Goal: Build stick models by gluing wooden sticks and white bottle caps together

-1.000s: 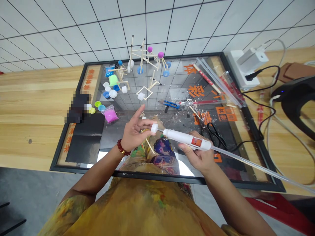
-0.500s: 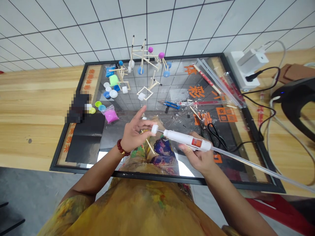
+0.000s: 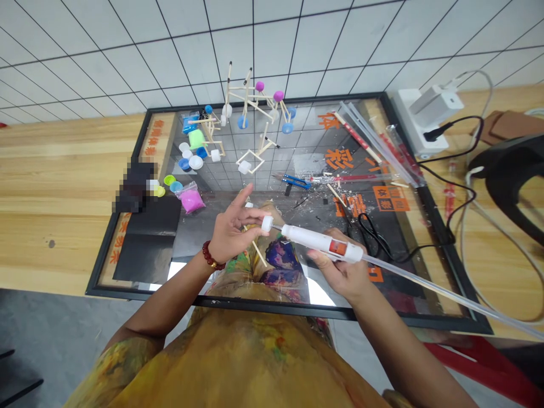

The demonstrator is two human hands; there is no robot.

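My left hand (image 3: 233, 232) pinches a small white bottle cap (image 3: 267, 224) between thumb and fingertips, its index finger stretched away. My right hand (image 3: 343, 269) is wrapped round a white glue gun (image 3: 321, 242), with a long clear glue stick (image 3: 425, 283) running out of its back end. The metal nozzle (image 3: 276, 227) points left and meets the cap, or lies just short of it; I cannot tell which. Below my left hand a thin wooden stick (image 3: 260, 255) lies on the glass, partly hidden by the fingers.
Wooden stick models (image 3: 250, 99) with coloured caps stand at the back of the black-framed glass board (image 3: 280, 306). A pink clay bag (image 3: 192, 198) and several caps (image 3: 195, 162) lie left. Blue snips (image 3: 296, 181) and glue sticks (image 3: 378, 136) lie right, near a power strip (image 3: 410, 113).
The glue gun has shifted very slightly to the left in my right hand. My left hand and the cap stay almost where they were.
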